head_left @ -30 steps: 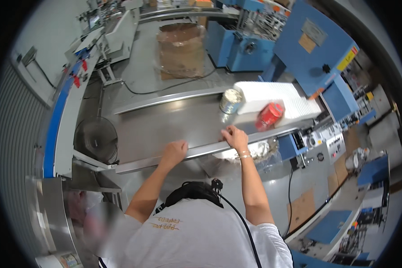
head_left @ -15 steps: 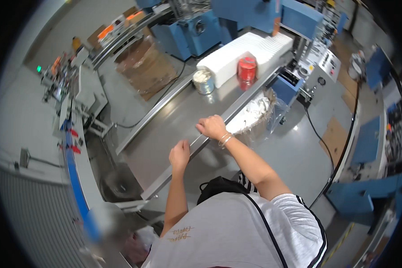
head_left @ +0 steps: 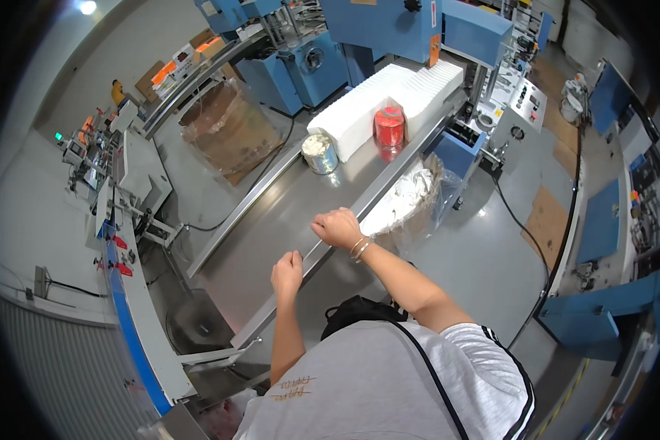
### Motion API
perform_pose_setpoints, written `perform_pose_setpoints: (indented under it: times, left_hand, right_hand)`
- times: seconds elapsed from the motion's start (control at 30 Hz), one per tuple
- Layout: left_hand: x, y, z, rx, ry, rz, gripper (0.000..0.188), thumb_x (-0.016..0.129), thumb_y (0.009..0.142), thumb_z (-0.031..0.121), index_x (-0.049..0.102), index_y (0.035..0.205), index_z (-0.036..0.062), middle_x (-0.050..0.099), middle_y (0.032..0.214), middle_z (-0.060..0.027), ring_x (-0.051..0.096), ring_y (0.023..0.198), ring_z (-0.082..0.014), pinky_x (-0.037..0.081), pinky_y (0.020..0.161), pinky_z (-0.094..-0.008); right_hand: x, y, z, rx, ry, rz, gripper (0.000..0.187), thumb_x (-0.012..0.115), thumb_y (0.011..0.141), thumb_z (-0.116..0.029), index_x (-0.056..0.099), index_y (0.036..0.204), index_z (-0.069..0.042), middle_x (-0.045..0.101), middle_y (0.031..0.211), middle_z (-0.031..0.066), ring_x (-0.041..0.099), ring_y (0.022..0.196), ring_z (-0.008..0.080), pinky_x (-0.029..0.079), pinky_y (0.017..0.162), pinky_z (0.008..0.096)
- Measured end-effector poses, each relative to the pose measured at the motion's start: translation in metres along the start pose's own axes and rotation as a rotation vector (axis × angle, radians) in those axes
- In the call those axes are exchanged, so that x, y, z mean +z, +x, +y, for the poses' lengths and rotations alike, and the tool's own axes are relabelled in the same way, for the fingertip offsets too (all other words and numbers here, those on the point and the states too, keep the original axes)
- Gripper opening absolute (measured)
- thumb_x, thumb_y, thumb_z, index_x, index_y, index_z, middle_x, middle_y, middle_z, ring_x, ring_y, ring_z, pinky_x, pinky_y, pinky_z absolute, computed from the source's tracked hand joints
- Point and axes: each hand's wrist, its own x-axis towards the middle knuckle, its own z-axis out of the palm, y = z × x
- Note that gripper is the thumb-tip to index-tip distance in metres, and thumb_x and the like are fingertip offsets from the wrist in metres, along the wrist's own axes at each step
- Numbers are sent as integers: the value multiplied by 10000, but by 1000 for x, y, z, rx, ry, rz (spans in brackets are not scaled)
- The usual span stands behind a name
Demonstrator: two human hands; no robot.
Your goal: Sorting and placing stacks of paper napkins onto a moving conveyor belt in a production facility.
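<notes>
My left hand (head_left: 287,275) is closed in a loose fist at the near rail (head_left: 270,312) of a long metal table (head_left: 260,253). A little farther along, my right hand (head_left: 337,228) is curled shut over the same edge, with a thin bracelet on its wrist. I see nothing in either hand. At the far end stand a tin can (head_left: 320,155) with pale contents on top and a red can or jar (head_left: 389,127). Behind them lies a long white ridged stack (head_left: 359,95).
A blue machine (head_left: 378,29) rises past the table's far end, with a control panel (head_left: 526,103) at its right. A bag-lined bin of white scraps (head_left: 411,194) stands right of the table. Across it sits a large cardboard box (head_left: 231,128).
The view has shifted slightly, so the cans and the stack appear a little to the left and lower. Both hands stay closed at the table edge, little changed.
</notes>
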Motion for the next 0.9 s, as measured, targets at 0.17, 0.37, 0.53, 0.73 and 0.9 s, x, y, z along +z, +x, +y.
perform_pose_setpoints:
  times: [0.17,0.37,0.53,0.73,0.9]
  left_hand:
    - [1,1,3,-23,1,3,358,466,911,378,658,856,81,644,823,-204,608,810,-421,469,699,-496]
    - [1,1,5,-25,-16,-14,358,469,910,381,653,859,78,642,821,-205,603,807,-429,467,700,-501]
    - [3,0,4,-9,-35,-1,356,471,908,380,651,867,76,641,825,-208,600,814,-435,467,708,-501]
    - [5,0,-2,3,-75,16,357,464,909,376,649,875,73,637,819,-214,597,804,-442,470,703,-501]
    - [4,0,-1,4,-86,35,361,464,909,365,646,865,57,631,820,-221,589,807,-448,466,708,-510]
  right_hand:
    - [0,1,4,-35,2,45,228,573,838,-324,675,749,-140,651,663,93,627,654,287,456,659,403]
    - [-4,-2,5,-68,32,136,200,598,824,-289,650,705,-136,616,613,79,603,610,278,442,620,397]
    - [-6,-3,4,-72,48,172,199,604,822,-281,635,687,-137,611,608,71,601,608,273,442,614,384]
    - [-4,-2,2,-91,37,155,250,583,853,-309,622,677,-136,618,631,71,604,638,274,438,618,391]
    - [-8,-1,0,-117,21,140,292,579,864,-317,603,650,-120,619,632,77,601,636,280,436,623,394]
